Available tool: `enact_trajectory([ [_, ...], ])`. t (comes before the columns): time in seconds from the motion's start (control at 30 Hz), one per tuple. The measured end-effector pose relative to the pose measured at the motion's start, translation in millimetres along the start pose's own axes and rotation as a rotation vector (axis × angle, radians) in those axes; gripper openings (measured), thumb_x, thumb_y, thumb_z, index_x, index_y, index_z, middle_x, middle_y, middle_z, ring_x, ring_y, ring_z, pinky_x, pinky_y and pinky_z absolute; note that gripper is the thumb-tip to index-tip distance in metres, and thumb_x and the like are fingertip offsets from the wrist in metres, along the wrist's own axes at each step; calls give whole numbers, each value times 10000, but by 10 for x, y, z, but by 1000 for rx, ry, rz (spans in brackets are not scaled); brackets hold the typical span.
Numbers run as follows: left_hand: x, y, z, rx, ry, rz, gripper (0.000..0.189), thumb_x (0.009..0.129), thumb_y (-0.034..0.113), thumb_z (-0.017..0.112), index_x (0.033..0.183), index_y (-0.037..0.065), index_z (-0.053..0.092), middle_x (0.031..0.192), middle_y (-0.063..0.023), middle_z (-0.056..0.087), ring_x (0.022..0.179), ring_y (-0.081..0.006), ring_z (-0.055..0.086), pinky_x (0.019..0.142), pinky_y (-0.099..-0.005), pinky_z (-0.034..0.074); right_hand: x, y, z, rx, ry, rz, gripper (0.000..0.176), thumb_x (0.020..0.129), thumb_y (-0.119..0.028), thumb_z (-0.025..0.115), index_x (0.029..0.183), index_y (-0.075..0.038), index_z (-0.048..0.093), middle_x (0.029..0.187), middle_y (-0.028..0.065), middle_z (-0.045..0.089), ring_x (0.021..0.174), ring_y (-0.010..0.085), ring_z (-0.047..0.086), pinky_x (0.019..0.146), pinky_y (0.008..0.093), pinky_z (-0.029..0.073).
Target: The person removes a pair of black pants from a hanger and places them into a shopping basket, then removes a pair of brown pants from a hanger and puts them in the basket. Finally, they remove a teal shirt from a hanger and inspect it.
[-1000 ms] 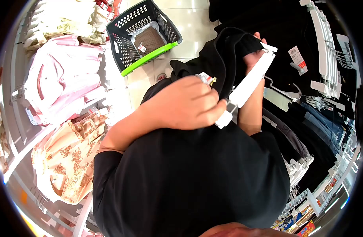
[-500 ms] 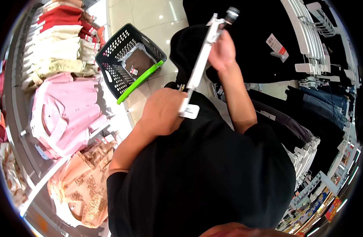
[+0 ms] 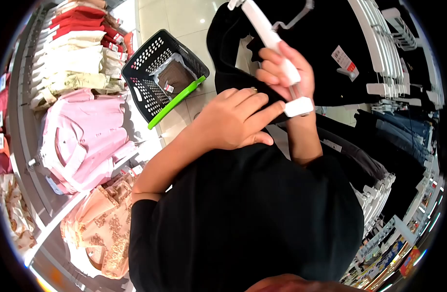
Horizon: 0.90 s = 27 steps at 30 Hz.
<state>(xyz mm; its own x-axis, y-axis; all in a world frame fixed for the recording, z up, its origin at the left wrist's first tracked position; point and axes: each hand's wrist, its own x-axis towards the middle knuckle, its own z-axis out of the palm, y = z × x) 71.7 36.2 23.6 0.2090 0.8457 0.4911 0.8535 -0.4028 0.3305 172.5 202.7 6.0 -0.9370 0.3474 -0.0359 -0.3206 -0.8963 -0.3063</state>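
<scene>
My right hand [image 3: 292, 73] is wrapped round a white clip hanger [image 3: 264, 24]. Its metal hook extends towards the top, and a white end clip [image 3: 298, 107] hangs below my fingers. To the left of it, my left hand [image 3: 235, 119] lies palm down against a black garment [image 3: 228, 65], fingers stretched and thumb apart. The tip of its index finger is close beside the end clip. Whether its hidden fingers touch a fold of the cloth cannot be made out.
On the floor, a black basket [image 3: 144, 53] with a green handle [image 3: 177, 103] holds a brown packaged item [image 3: 175, 78]. Pink [image 3: 85, 141], red and cream clothes hang at left. Dark garments, jeans [image 3: 401, 129] and white hangers [image 3: 371, 39] line the right.
The hanger has turned and shifted right, its end clip now near my right wrist. My left hand has let go of the hanger and moved right, its fingers spreading.
</scene>
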Motion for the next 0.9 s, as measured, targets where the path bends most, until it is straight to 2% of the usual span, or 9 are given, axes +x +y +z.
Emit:
enact_trajectory([
  [0.1, -26, -243, -127, -63, 72, -51, 486, 888, 385, 616, 1209, 21, 594, 1079, -136, 607, 998, -323, 589, 866, -414, 469, -116, -168, -14, 240, -104, 30, 353, 974, -152, 432, 1237, 83, 407, 719, 37, 451, 434, 110, 406, 502, 280, 399],
  [0.13, -52, -422, -38, -64, 346, -26, 390, 818, 228, 680, 1151, 41, 601, 1078, -122, 609, 991, -333, 583, 827, -416, 477, -146, -180, 16, 301, -136, 15, 464, 965, -141, 422, 1327, 131, 323, 723, 44, 449, 433, 117, 421, 502, 284, 404],
  [0.23, -173, -892, 166, -293, 642, -548, 437, 888, 205, 626, 1262, 0, 531, 1221, -184, 544, 1073, -304, 540, 911, -380, 441, -168, -225, 12, 401, -234, 31, 551, 946, -136, 458, 1375, 149, 262, 720, 53, 456, 423, 126, 459, 471, 285, 420],
  [0.33, -228, -1200, 207, -139, 606, -494, 526, 905, 252, 614, 1338, -6, 466, 1303, -205, 496, 1059, -274, 556, 896, -373, 462, -151, -190, 62, 417, -266, 29, 556, 930, -102, 492, 1348, 193, 275, 692, 51, 442, 356, 95, 434, 390, 245, 401],
  [0.53, -148, -1200, 290, -374, 477, -526, 627, 898, 138, 608, 1462, 72, 341, 1341, -144, 462, 1164, -214, 498, 953, -344, 435, -79, -192, 18, 383, -322, 107, 642, 918, -85, 495, 1430, 132, 175, 695, 54, 456, 357, 96, 450, 387, 236, 415],
  [0.6, -140, -1192, 327, -828, 403, -704, 639, 915, 173, 614, 1472, 64, 321, 1321, -141, 483, 1071, -178, 550, 913, -312, 455, -79, -184, -25, 380, -303, 94, 707, 912, -92, 496, 1468, 101, 104, 697, 62, 474, 361, 108, 463, 387, 238, 425],
  [0.77, 111, -835, 325, -728, 381, -539, 609, 905, 263, 645, 1422, 49, 405, 1267, -134, 505, 1072, -206, 561, 929, -342, 467, -14, -180, 4, 502, -355, 100, 699, 914, -61, 526, 1478, 74, 136, 650, 33, 430, 344, 87, 432, 372, 234, 410],
  [0.83, 200, -688, 359, -732, 411, -325, 548, 899, 250, 629, 1373, 31, 463, 1295, -160, 494, 1162, -273, 518, 991, -375, 434, -19, -214, 33, 487, -340, 190, 771, 908, -52, 533, 1516, 2, 62, 638, 31, 414, 345, 85, 418, 355, 230, 395],
  [0.9, 256, -586, 413, -683, 413, -213, 553, 889, 258, 630, 1367, 29, 471, 1310, -175, 485, 1212, -305, 485, 1021, -390, 409, 61, -133, -57, 443, -587, 225, 857, 889, -53, 494, 1517, -39, -90, 560, 34, 402, 349, 110, 432, 345, 237, 336],
])
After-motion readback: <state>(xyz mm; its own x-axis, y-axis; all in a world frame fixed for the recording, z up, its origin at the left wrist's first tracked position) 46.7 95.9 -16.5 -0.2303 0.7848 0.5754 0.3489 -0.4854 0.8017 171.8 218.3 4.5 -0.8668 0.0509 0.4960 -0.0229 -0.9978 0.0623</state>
